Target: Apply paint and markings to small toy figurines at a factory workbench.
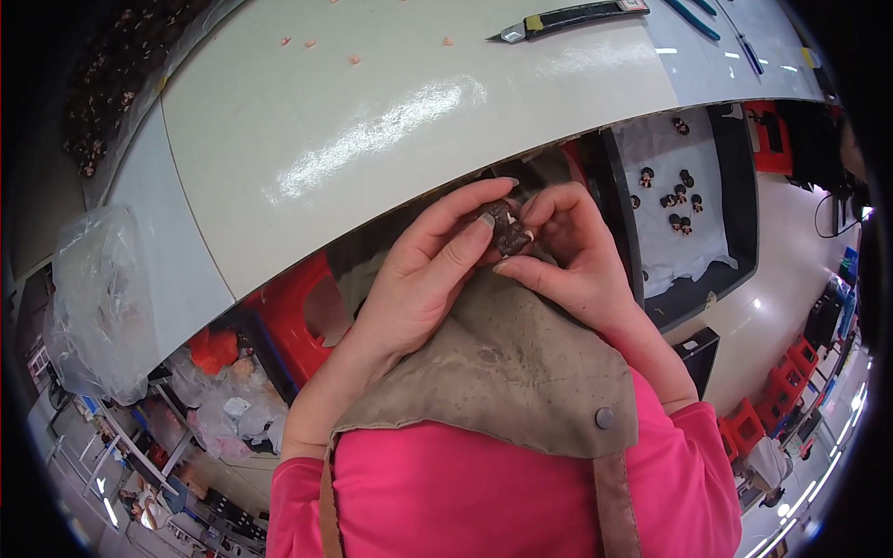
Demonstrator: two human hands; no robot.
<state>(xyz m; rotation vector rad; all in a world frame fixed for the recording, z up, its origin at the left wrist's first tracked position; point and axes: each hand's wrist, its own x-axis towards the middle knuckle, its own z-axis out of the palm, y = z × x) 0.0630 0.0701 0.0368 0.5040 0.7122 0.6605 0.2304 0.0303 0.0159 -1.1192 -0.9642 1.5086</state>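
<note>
Just past the near edge of the table, above my apron (484, 344), a small dark brown figurine (510, 234) with pale spots sits between my two hands. My left hand (446, 240) grips it, thumb and fingers closed on its left side. At its right side, my right hand (569, 244) pinches with curled fingers and thumb. Whether those right fingertips hold the figurine or some tiny bit of it is hidden.
On the white table (372, 121) lie a utility knife (567, 20), pliers (693, 17) and small pinkish scraps (354, 59). A black tray (741, 186) with several small figurines stands to the right. At far left is a bag of dark pieces (102, 102); a clear plastic bag (102, 298) hangs below it.
</note>
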